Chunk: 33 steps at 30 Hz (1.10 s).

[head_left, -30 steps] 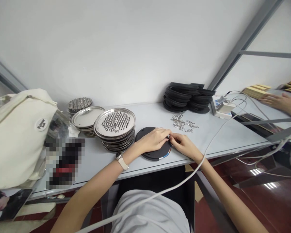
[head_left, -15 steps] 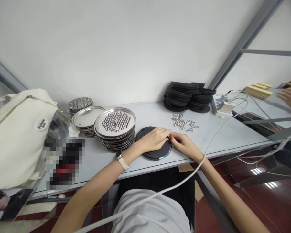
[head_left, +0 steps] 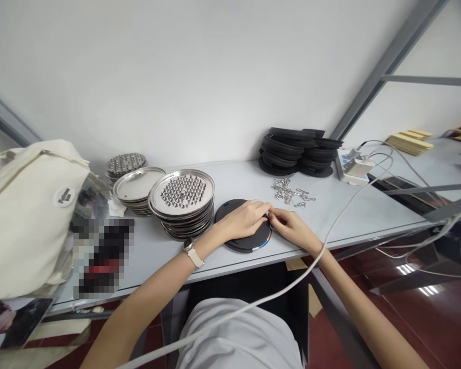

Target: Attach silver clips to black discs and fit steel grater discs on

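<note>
A flat black round disc (head_left: pixel 241 245) with a strip of blue, white and red along its near right edge lies at the front of the table. My left hand (head_left: pixel 248 219) rests over it, palm down, its fingers curled onto the disc's right rim. Meeting those fingertips, my right hand (head_left: pixel 290 225) pinches at the same rim; whatever sits between its fingers is too small and covered to make out. Beyond the hands lies a loose pile of small metal clips (head_left: pixel 286 192). Left of the disc rises a stack of round metal plates (head_left: pixel 182 192), the top one covered in raised bits.
More metal plates (head_left: pixel 138 182) stand further left, near a cream bag (head_left: pixel 30 215). Stacked black discs (head_left: pixel 288 146) are against the wall. A power strip (head_left: pixel 351 169) sits on the right, and a white cable (head_left: pixel 292 287) crosses in front of me. Wooden pieces (head_left: pixel 409 143) lie beyond the frame post.
Another person's hand at the far right has drawn back to the picture's edge. My own hands stay at the disc's rim with hardly any movement.
</note>
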Each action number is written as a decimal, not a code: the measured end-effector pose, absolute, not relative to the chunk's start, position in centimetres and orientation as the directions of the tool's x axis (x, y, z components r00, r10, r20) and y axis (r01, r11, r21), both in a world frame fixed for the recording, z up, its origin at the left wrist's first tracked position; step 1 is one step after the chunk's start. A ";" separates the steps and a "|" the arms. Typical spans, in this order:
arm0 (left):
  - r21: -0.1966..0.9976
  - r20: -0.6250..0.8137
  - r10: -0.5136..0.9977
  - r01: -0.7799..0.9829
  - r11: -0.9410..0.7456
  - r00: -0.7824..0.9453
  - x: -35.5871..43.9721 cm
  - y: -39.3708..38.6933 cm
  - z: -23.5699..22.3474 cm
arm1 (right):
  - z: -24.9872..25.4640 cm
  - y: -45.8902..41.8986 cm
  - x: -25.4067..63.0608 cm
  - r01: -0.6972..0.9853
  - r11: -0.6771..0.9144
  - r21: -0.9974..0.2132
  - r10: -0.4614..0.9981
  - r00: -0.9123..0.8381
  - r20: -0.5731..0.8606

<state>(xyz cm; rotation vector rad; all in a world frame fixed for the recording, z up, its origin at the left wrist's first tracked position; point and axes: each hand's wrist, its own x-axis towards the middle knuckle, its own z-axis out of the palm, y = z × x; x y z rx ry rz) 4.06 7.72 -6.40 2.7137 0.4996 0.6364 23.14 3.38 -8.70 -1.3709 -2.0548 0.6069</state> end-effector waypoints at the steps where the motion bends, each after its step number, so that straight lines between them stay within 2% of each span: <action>1: 0.366 0.365 0.398 0.263 -0.893 0.841 4.1 7.7 -6.4 | -8.7 3.4 23.1 0.659 0.368 -0.656 0.929 -0.299 0.221; 11: 0.343 0.362 0.392 0.270 -0.900 0.846 4.1 7.7 -6.3 | -8.8 3.4 23.2 0.660 0.355 -0.662 0.934 -0.286 0.215; 23: 0.370 0.373 0.400 0.261 -0.892 0.837 4.1 7.7 -6.4 | -8.9 3.4 23.2 0.657 0.355 -0.665 0.933 -0.293 0.209; 33: 0.315 0.351 0.403 0.299 -0.901 0.845 4.0 7.6 -6.4 | -8.8 3.5 23.3 0.641 0.392 -0.660 0.917 -0.329 0.225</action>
